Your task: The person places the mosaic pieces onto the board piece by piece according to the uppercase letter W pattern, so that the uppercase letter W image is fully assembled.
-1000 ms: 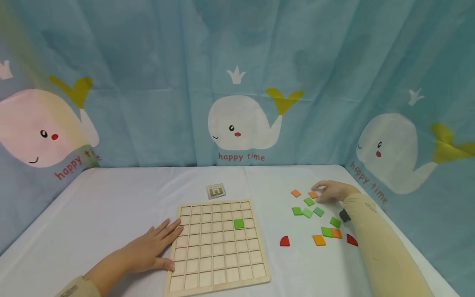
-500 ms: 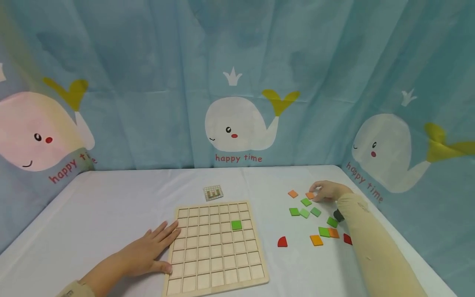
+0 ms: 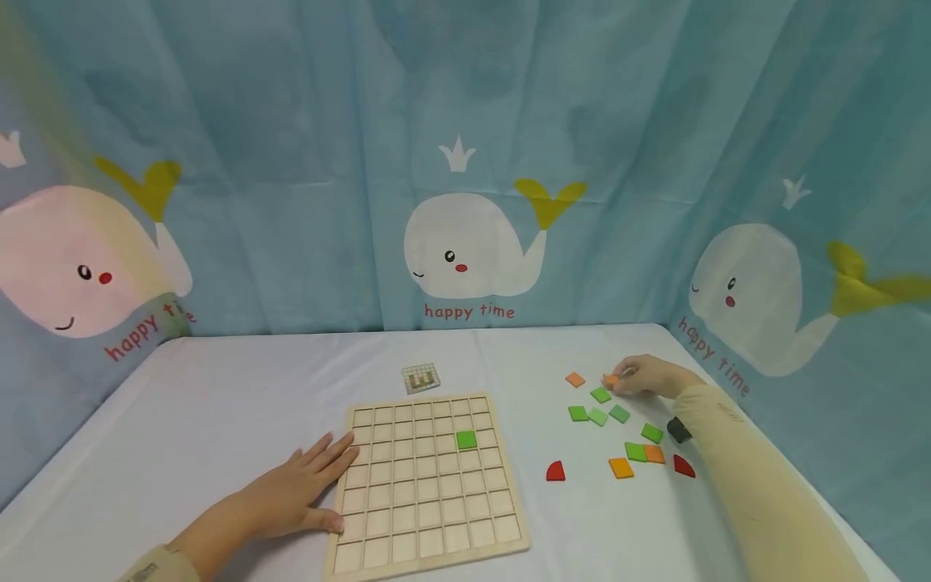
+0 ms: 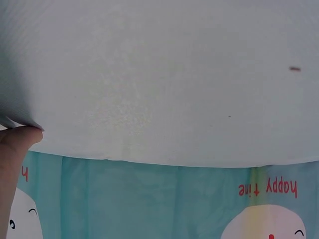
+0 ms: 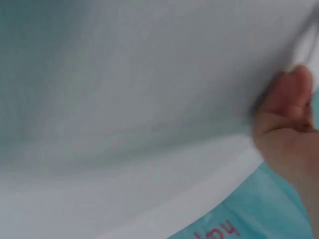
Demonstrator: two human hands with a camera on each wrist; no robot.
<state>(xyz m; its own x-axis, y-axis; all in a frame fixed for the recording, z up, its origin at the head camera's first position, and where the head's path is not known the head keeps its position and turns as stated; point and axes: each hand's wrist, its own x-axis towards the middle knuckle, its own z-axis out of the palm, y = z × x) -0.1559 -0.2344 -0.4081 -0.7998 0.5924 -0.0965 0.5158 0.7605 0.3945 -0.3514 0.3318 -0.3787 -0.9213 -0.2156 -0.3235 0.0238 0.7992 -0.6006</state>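
My left hand (image 3: 294,489) lies with fingers spread on the left edge of a wooden grid board (image 3: 429,558), its thumb at the lower rim. One green square tile (image 3: 467,440) sits in a cell toward the board's upper right. Over on the right, my right hand (image 3: 647,376) pinches an orange tile (image 3: 610,379) between thumb and fingers. In the right wrist view the right hand (image 5: 286,109) is curled and blurred, and the tile is hidden. Only part of the left hand (image 4: 17,149) shows at the edge of the left wrist view.
Several loose tiles lie right of the board, among them another orange tile (image 3: 575,379), a green tile (image 3: 579,414) and a yellow-orange tile (image 3: 621,468). Two red quarter-round pieces (image 3: 556,471) and dark pieces (image 3: 680,430) lie there too. A small pattern card (image 3: 421,377) is behind the board.
My right hand has closed its fingers on the orange tile, which now looks tilted and slightly raised. The left hand stays on the board's edge. The head view shifted slightly.
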